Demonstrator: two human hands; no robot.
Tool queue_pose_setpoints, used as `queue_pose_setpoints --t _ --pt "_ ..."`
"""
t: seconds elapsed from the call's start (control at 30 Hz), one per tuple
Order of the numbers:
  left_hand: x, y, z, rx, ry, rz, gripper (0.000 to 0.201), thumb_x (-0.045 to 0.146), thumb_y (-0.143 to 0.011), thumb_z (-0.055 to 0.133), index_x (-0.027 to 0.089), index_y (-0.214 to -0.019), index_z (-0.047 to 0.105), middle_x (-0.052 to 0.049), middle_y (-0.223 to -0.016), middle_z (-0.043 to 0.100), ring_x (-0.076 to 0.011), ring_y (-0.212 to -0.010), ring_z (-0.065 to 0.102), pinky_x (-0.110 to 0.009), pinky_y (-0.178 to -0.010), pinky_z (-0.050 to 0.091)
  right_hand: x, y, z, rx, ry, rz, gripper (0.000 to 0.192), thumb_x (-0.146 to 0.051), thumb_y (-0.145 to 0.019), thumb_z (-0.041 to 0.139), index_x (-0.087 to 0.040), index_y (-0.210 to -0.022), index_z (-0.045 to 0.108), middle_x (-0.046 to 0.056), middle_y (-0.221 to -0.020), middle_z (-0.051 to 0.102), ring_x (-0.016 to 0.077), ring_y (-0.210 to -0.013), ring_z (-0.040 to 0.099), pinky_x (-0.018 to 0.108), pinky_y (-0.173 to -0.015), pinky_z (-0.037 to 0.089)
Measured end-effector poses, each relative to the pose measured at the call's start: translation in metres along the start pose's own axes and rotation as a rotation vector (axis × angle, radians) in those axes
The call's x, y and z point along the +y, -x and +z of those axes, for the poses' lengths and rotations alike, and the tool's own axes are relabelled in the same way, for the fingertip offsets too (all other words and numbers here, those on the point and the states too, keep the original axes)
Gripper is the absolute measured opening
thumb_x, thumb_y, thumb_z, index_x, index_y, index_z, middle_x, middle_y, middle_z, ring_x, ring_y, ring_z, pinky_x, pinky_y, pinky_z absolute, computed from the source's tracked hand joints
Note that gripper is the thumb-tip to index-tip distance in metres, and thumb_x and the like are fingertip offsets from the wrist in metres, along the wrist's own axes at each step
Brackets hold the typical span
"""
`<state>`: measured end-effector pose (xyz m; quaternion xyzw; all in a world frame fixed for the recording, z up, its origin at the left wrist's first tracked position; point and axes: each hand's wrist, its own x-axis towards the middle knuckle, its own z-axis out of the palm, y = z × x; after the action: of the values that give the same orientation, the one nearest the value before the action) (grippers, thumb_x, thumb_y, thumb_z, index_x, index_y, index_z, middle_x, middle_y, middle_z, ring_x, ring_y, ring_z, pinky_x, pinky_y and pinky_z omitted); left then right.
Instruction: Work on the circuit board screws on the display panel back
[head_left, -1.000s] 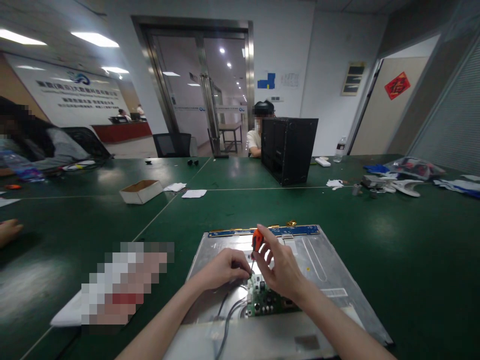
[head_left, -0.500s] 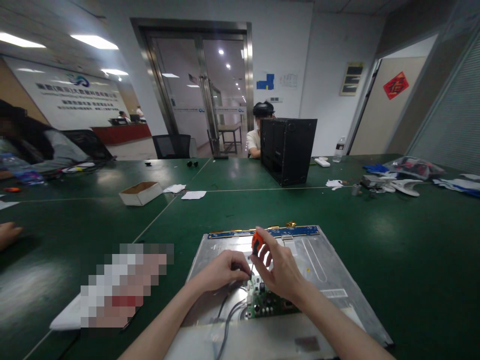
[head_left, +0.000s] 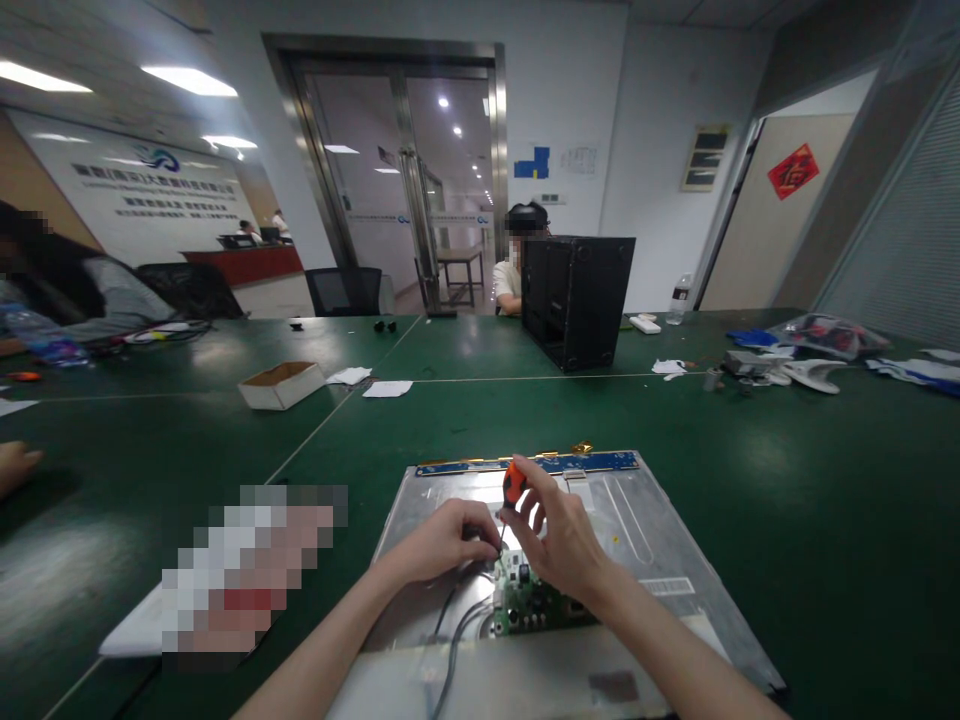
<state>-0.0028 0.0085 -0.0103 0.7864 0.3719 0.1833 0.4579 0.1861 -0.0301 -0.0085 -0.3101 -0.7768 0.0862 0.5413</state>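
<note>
My right hand [head_left: 562, 540] grips a small orange-and-black screwdriver [head_left: 513, 484] by its handle, held nearly upright with the shaft pointing down. The tip meets the upper left corner of a green circuit board [head_left: 517, 605]. My left hand [head_left: 454, 540] is closed, its fingertips pinched together beside the tip; what they hold, if anything, is hidden. Under both hands lies a metal display panel [head_left: 675, 545] with a blue circuit strip [head_left: 611, 461] along its far edge. Grey cables [head_left: 452, 650] run from the board's left side toward me.
Left of the panel lies a white packet [head_left: 135, 630], partly blurred out. Farther off are an open cardboard box [head_left: 281, 388], paper scraps [head_left: 388, 389] and a black computer case [head_left: 589, 300]. A co-worker's hand [head_left: 16, 468] rests at the left edge; another person sits behind the case.
The screwdriver handle has turned slightly in my right fingers, showing more orange. Both hands stay in almost the same place.
</note>
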Motion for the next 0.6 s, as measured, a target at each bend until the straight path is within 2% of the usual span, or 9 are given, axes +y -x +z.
queue_pose_setpoints --t 0.3,0.6 --pt "0.0003 -0.0003 -0.0006 -0.026 0.039 0.01 0.009 0.013 -0.068 0.064 0.016 -0.073 0.07 0.001 -0.072 0.068 -0.0156 -0.07 0.059 -0.025 -0.068 0.048 0.0001 0.0 0.0 0.003 0.046 -0.035 0.061 -0.02 -0.091 0.052 -0.028 -0.144 0.024 0.002 -0.087 0.064 0.0121 -0.056 0.058 0.022 -0.044 0.044" --pt "0.0018 -0.0002 -0.0007 -0.024 -0.005 0.012 0.008 0.013 -0.068 0.065 0.015 -0.073 0.071 -0.001 -0.075 0.069 -0.0164 -0.072 0.06 -0.026 -0.072 0.048 -0.0035 -0.0007 -0.0037 -0.042 -0.024 0.017 0.066 -0.014 -0.089 0.049 -0.025 -0.147 0.021 0.004 -0.087 0.064 0.0131 -0.057 0.059 0.023 -0.045 0.047"
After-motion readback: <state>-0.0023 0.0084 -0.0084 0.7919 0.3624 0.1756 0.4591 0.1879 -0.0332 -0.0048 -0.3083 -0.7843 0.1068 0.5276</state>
